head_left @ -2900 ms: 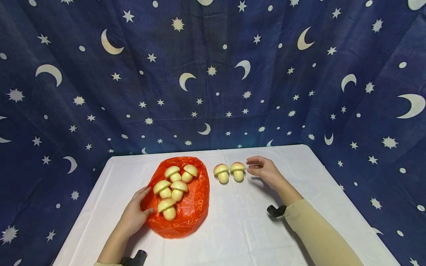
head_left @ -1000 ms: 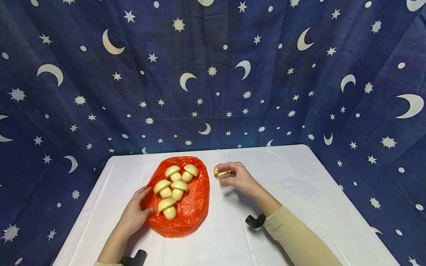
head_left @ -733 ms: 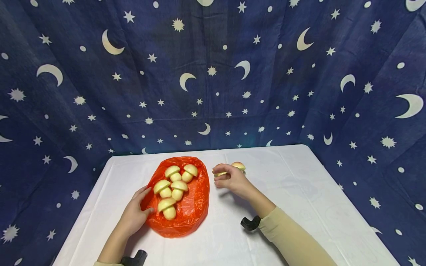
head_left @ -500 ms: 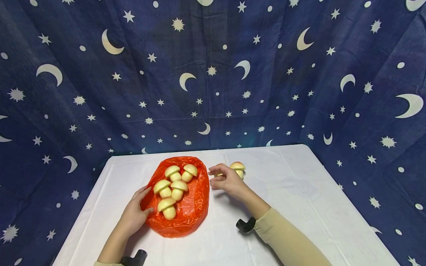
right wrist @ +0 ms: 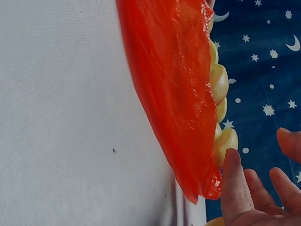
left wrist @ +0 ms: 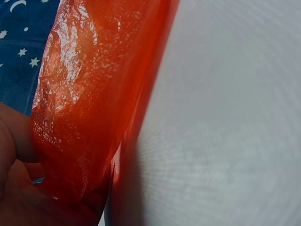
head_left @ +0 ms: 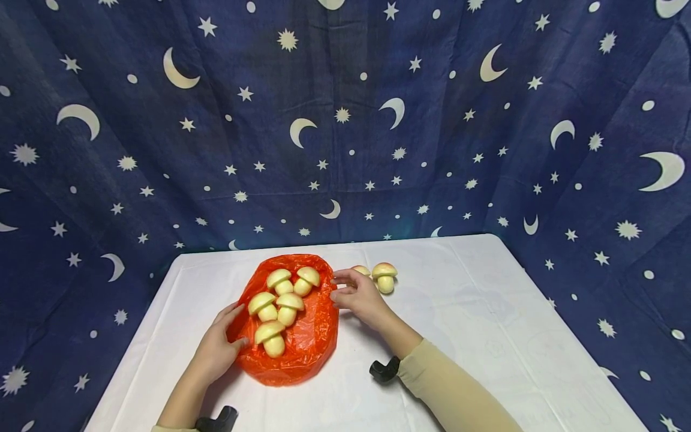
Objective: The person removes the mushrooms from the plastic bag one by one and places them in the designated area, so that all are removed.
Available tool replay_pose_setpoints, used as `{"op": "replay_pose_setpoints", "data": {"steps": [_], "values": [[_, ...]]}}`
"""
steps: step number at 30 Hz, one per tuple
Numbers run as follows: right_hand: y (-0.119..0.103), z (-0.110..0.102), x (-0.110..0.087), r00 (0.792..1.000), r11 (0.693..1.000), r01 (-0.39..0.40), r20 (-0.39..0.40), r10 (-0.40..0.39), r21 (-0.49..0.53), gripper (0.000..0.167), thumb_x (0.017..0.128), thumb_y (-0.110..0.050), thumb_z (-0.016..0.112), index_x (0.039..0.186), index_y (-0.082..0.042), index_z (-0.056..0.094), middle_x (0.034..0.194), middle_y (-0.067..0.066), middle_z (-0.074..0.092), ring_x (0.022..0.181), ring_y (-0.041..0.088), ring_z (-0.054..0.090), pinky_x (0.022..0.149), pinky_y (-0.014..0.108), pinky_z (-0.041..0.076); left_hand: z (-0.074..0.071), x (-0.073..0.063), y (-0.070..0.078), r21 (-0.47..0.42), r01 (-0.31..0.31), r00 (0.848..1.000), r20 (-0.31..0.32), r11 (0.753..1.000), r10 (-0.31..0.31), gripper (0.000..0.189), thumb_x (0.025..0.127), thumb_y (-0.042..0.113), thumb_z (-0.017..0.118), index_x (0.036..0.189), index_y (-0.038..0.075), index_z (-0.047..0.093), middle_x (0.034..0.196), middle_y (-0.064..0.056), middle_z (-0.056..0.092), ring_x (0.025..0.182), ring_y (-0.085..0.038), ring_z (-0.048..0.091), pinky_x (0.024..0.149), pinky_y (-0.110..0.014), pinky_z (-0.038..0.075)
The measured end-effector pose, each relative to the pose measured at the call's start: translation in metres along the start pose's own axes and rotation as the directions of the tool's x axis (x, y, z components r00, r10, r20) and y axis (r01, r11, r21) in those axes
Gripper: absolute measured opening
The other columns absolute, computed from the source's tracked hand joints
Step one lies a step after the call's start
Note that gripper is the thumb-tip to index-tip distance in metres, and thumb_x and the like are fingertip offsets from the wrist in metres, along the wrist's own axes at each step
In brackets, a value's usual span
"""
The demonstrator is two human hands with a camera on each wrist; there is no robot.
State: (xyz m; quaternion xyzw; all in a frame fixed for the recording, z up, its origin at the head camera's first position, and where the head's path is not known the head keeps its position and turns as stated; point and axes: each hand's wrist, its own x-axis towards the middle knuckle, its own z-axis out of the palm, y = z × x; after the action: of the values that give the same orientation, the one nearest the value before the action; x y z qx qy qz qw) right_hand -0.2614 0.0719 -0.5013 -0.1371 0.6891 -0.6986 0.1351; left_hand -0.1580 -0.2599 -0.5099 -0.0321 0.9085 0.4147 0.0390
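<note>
Several cream-yellow toy mushrooms [head_left: 289, 302] lie in the crumpled red plastic bag [head_left: 310, 360], which is spread low with its rim raised around them. My left hand [head_left: 215, 347] rests at the bag's left side, thumb and fingers apart along the rim. On the opposite side my right hand [head_left: 363, 299] reaches the right rim with fingers spread and nothing in them. Just behind it stand two more toy mushrooms with reddish caps; one mushroom [head_left: 384, 277] shows fully, the other mushroom [head_left: 361, 270] is mostly hidden. The right wrist view shows fingertips [right wrist: 231, 160] beside the bag's edge.
A white cloth covers the table [head_left: 459, 300]. Behind and at both sides hangs a dark blue curtain [head_left: 345, 150] with moons and stars. Black wrist mounts [head_left: 384, 370] sit below both hands.
My right hand has moved left, past the two mushrooms on the table to the bag's right rim, holding nothing. My left hand and the mushrooms have stayed in place.
</note>
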Motion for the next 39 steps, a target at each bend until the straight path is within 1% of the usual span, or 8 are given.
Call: {"op": "replay_pose_setpoints", "data": {"steps": [4, 8, 12, 15, 19, 24, 32, 39], "values": [[0.002, 0.005, 0.003, 0.999, 1.0, 0.012, -0.038, -0.011, 0.003, 0.057, 0.094, 0.003, 0.072, 0.148, 0.01, 0.052, 0.145, 0.036, 0.057, 0.102, 0.023, 0.076, 0.08, 0.036, 0.069, 0.0, 0.0, 0.0, -0.001, -0.004, 1.0, -0.003, 1.0, 0.004, 0.076, 0.096, -0.002, 0.07, 0.165, -0.001, 0.037, 0.176, -0.022, 0.026, 0.163, -0.051, 0.023, 0.13, -0.07, 0.023], [0.005, 0.01, 0.006, 0.998, 1.0, 0.002, -0.069, -0.003, -0.016, 0.055, 0.095, 0.002, 0.072, 0.147, 0.008, 0.054, 0.145, 0.034, 0.059, 0.103, 0.027, 0.077, 0.08, 0.04, 0.07, 0.0, 0.0, -0.001, 0.0, -0.006, 1.0, -0.003, 1.0, 0.006, 0.077, 0.095, -0.003, 0.07, 0.165, -0.001, 0.037, 0.176, -0.022, 0.026, 0.163, -0.051, 0.023, 0.13, -0.07, 0.023], [0.006, 0.013, 0.009, 0.997, 0.999, -0.007, -0.081, 0.005, -0.033, 0.055, 0.095, 0.0, 0.074, 0.146, 0.007, 0.055, 0.145, 0.032, 0.06, 0.101, 0.023, 0.077, 0.08, 0.041, 0.07, 0.0, 0.001, -0.001, -0.004, 0.001, 1.0, 0.002, 1.0, -0.001, 0.077, 0.095, -0.003, 0.07, 0.165, 0.0, 0.038, 0.176, -0.021, 0.026, 0.163, -0.05, 0.023, 0.131, -0.07, 0.023], [0.006, 0.016, 0.012, 0.996, 0.999, -0.021, -0.088, 0.018, -0.03, 0.056, 0.094, 0.0, 0.075, 0.146, 0.005, 0.056, 0.146, 0.03, 0.06, 0.098, 0.019, 0.076, 0.08, 0.038, 0.069, 0.0, 0.001, -0.001, -0.009, 0.006, 1.0, 0.006, 1.0, -0.006, 0.077, 0.095, -0.002, 0.071, 0.165, 0.0, 0.038, 0.176, -0.021, 0.026, 0.163, -0.05, 0.023, 0.131, -0.069, 0.023], [0.007, 0.019, 0.015, 0.994, 0.999, -0.043, -0.101, 0.04, -0.029, 0.057, 0.092, 0.0, 0.075, 0.147, 0.003, 0.057, 0.145, 0.028, 0.06, 0.098, 0.018, 0.076, 0.079, 0.036, 0.069, 0.0, 0.001, -0.001, -0.011, 0.01, 1.0, 0.009, 1.0, -0.01, 0.077, 0.095, -0.002, 0.071, 0.165, 0.0, 0.038, 0.176, -0.021, 0.026, 0.164, -0.05, 0.022, 0.131, -0.069, 0.022], [0.006, 0.023, 0.018, 0.992, 0.998, -0.058, -0.11, 0.054, -0.035, 0.058, 0.091, 0.0, 0.076, 0.147, 0.002, 0.058, 0.144, 0.027, 0.06, 0.099, 0.021, 0.077, 0.079, 0.038, 0.07, 0.0, 0.002, -0.002, -0.007, 0.01, 1.0, 0.009, 1.0, -0.01, 0.077, 0.095, -0.002, 0.071, 0.165, 0.001, 0.037, 0.176, -0.021, 0.026, 0.163, -0.05, 0.022, 0.131, -0.069, 0.023], [0.007, 0.025, 0.025, 0.993, 0.997, -0.07, -0.102, 0.067, -0.024, 0.059, 0.09, 0.001, 0.077, 0.146, 0.004, 0.058, 0.142, 0.026, 0.06, 0.094, 0.019, 0.076, 0.077, 0.04, 0.07, 0.0, 0.002, -0.003, -0.004, 0.005, 1.0, 0.003, 1.0, -0.005, 0.077, 0.095, -0.001, 0.071, 0.165, 0.001, 0.038, 0.176, -0.021, 0.027, 0.163, -0.05, 0.023, 0.131, -0.07, 0.022], [0.01, 0.027, 0.031, 0.992, 0.996, -0.087, -0.097, 0.084, -0.025, 0.057, 0.09, 0.002, 0.077, 0.144, 0.002, 0.058, 0.141, 0.026, 0.059, 0.099, 0.029, 0.077, 0.078, 0.044, 0.07, 0.0, 0.003, -0.002, -0.006, 0.019, 1.0, 0.007, 1.0, -0.019, 0.078, 0.095, -0.001, 0.072, 0.165, 0.001, 0.037, 0.176, -0.021, 0.026, 0.163, -0.05, 0.023, 0.131, -0.07, 0.022]]}}
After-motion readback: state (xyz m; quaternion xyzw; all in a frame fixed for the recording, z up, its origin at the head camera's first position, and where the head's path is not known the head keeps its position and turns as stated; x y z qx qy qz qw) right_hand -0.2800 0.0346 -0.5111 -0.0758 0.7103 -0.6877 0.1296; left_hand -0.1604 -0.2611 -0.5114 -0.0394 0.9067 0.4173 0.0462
